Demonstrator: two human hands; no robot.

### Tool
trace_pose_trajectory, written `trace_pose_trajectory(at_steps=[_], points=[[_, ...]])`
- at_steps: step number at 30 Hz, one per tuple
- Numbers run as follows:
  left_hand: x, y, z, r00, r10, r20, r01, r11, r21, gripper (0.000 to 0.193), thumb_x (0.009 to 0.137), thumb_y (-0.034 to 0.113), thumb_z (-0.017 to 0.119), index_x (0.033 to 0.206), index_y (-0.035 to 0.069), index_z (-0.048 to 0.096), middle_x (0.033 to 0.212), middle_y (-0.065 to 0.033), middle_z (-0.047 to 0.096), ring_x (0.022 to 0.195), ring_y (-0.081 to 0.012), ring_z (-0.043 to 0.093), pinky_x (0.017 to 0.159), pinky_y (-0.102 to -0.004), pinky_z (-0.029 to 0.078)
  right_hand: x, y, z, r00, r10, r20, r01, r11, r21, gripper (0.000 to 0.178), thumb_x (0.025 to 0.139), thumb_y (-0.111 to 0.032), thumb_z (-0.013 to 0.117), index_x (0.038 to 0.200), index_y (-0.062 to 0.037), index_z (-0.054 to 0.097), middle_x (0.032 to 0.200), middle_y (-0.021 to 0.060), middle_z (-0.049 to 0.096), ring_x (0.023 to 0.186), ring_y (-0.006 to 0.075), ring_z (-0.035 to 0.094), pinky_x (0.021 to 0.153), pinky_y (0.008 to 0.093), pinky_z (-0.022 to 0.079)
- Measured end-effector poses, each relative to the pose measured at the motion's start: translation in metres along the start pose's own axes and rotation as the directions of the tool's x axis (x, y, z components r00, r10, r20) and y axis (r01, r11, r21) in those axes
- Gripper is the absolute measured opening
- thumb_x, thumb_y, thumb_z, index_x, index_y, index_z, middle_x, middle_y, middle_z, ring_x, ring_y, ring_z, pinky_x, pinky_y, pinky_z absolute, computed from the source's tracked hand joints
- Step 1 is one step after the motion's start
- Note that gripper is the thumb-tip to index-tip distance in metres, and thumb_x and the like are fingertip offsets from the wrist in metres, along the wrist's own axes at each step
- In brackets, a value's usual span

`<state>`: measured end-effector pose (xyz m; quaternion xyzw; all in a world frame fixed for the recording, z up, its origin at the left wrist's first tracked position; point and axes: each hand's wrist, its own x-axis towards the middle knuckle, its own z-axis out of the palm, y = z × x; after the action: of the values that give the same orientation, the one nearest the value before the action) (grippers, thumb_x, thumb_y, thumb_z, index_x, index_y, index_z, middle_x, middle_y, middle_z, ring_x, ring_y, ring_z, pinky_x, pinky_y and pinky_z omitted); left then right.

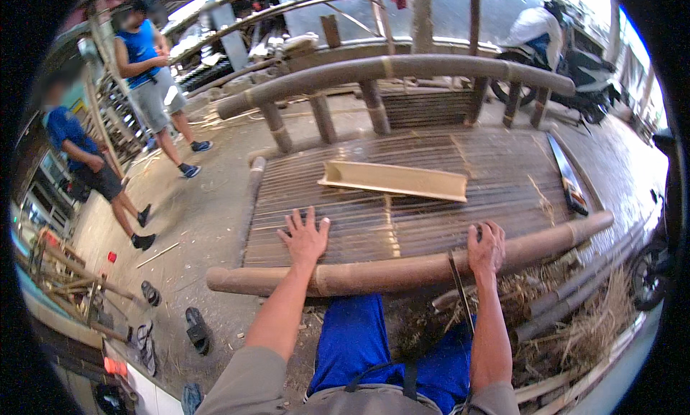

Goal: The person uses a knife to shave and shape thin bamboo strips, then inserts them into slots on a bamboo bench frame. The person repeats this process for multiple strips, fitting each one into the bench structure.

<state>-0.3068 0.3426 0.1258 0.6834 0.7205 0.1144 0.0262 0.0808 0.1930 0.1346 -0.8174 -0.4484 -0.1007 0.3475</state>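
Slatted bench, left hand spread; right hand curled, underside hidden

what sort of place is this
Probably an informal bamboo workshop or work yard: a split bamboo piece and a handsaw lie on the bamboo bench, and a motorbike stands beyond it.

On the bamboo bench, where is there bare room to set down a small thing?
Bare slats lie between the left hand and right hand, and between the split bamboo piece and the saw. It is tighter at the right end, where the saw lies.
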Motion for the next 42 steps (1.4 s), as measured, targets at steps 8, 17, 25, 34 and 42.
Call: trace_pose_trajectory(at_steps=[8,17,25,34,42], points=[[0.005,-0.004,0.005,1.000,-0.007,-0.009,0.007,0.999,0.032,0.068,0.099,0.063,0.037,0.155,0.025,0.037,0.161,-0.0202,0.027,0.150,-0.0425,0.020,0.115,-0.0699,0.014,0.002,-0.004,-0.002,0.999,-0.030,-0.024,0.029,1.000,-0.006,0.033,0.090,-0.033,0.066,0.105,-0.0037,0.072,0.123,0.0145,0.064,0.120,0.0338,0.055,0.103,0.0446,0.045],[0.015,-0.007,0.010,0.999,-0.017,0.050,0.010,0.991,0.132,0.068,0.099,0.067,0.033,0.156,0.029,0.035,0.163,-0.0152,0.027,0.149,-0.0405,0.024,0.113,-0.0710,0.019,-0.001,0.003,0.007,0.992,-0.035,-0.119,0.031,0.999,-0.040,0.037,0.088,-0.040,0.066,0.092,-0.0040,0.074,0.117,0.0146,0.067,0.117,0.0312,0.059,0.102,0.0427,0.048],[0.028,-0.019,0.022,0.999,-0.014,0.037,0.008,0.986,0.164,0.070,0.098,0.072,0.028,0.157,0.035,0.028,0.164,-0.0125,0.025,0.150,-0.0358,0.024,0.112,-0.0709,0.021,0.001,0.003,0.009,0.986,0.027,-0.164,-0.012,0.996,0.091,0.035,0.083,-0.034,0.067,0.092,-0.0002,0.073,0.107,0.0172,0.068,0.111,0.0323,0.060,0.102,0.0420,0.047],[0.040,-0.026,0.026,0.998,-0.008,0.064,-0.003,0.985,0.175,0.071,0.097,0.073,0.026,0.158,0.036,0.025,0.165,-0.0119,0.022,0.150,-0.0371,0.023,0.111,-0.0716,0.021,0.000,0.001,0.006,0.987,0.082,-0.136,-0.056,0.981,0.186,0.038,0.084,-0.038,0.067,0.091,-0.0008,0.072,0.108,0.0169,0.067,0.114,0.0326,0.059,0.104,0.0419,0.046],[0.047,-0.033,0.027,0.997,-0.002,0.074,-0.010,0.987,0.163,0.073,0.096,0.074,0.026,0.158,0.035,0.026,0.165,-0.0137,0.022,0.150,-0.0386,0.022,0.113,-0.0711,0.020,0.000,0.014,-0.002,0.997,-0.078,-0.006,0.076,0.954,0.291,0.044,0.087,-0.051,0.060,0.096,-0.0105,0.075,0.105,0.0158,0.071,0.105,0.0339,0.065,0.097,0.0440,0.050]])
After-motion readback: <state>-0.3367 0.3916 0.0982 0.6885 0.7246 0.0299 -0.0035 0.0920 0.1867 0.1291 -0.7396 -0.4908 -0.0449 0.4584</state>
